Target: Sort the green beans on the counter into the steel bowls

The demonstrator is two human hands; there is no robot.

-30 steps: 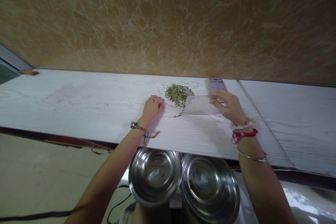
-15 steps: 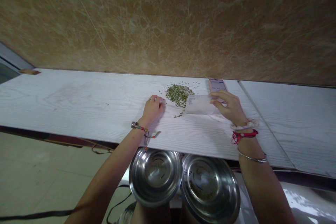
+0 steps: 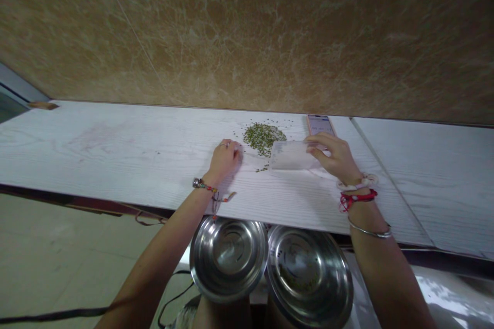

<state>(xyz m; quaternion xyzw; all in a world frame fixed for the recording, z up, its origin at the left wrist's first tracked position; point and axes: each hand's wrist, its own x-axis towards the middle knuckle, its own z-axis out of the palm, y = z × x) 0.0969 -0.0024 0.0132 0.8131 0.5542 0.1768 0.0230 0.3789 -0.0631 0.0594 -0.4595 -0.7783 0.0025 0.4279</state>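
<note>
A loose pile of small green mung beans (image 3: 262,136) lies spread on the white wood-grain table (image 3: 154,164). My right hand (image 3: 334,154) grips the right end of a translucent rectangular piece of plastic (image 3: 291,155) between thumb and fingers. Its left edge reaches the lower right side of the pile and overlaps some beans. To the left of the beans, my left hand (image 3: 226,158) rests on the table with its fingers curled in. What those fingers hold, if anything, is hidden.
Behind my right hand lies a phone (image 3: 319,124) with its screen lit. Two steel bowls stand below the table's front edge: the left bowl (image 3: 229,259) and the right bowl (image 3: 309,272), which has some greenish bits inside. A brown marbled wall (image 3: 247,36) rises along the back.
My right hand has shifted slightly left, bringing the plastic piece a little farther over the beans. The left hand stays where it was.
</note>
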